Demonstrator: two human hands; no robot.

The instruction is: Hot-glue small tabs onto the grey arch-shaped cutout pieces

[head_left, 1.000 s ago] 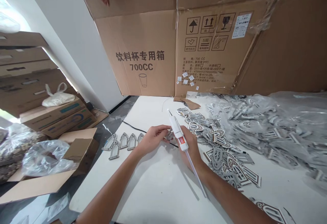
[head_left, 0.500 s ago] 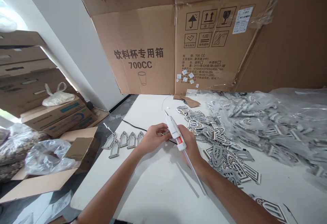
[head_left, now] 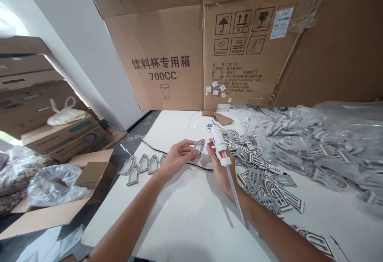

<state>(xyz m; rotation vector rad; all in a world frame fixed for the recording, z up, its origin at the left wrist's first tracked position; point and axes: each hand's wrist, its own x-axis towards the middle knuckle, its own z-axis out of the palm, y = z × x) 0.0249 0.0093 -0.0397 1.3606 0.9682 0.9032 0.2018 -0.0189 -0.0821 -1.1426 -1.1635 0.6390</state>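
Note:
Between the thumb and fingers of my left hand point(head_left: 176, 158) is a small grey arched window-shaped piece point(head_left: 198, 148), tilted above the table. My right hand point(head_left: 223, 174) is wrapped around a white hot glue gun point(head_left: 220, 144), its nozzle pointing up and away; a long glue stick point(head_left: 235, 192) sticks out of its back end. The two hands are apart. Left of my left hand, several similar arched pieces point(head_left: 144, 163) lie on the white table point(head_left: 179, 214). A black cord point(head_left: 199, 167) runs across the table behind my hands.
A pile of grey and brown arched pieces point(head_left: 269, 186) covers the table's right side, beside clear plastic bags point(head_left: 299, 142) of more pieces. Large cardboard boxes point(head_left: 167, 34) stand along the back edge. An open carton point(head_left: 98, 178) with plastic sits on the floor at left.
My right hand has moved right with the glue gun, away from my left hand. The arched piece in my left hand has come into view, raised and tilted.

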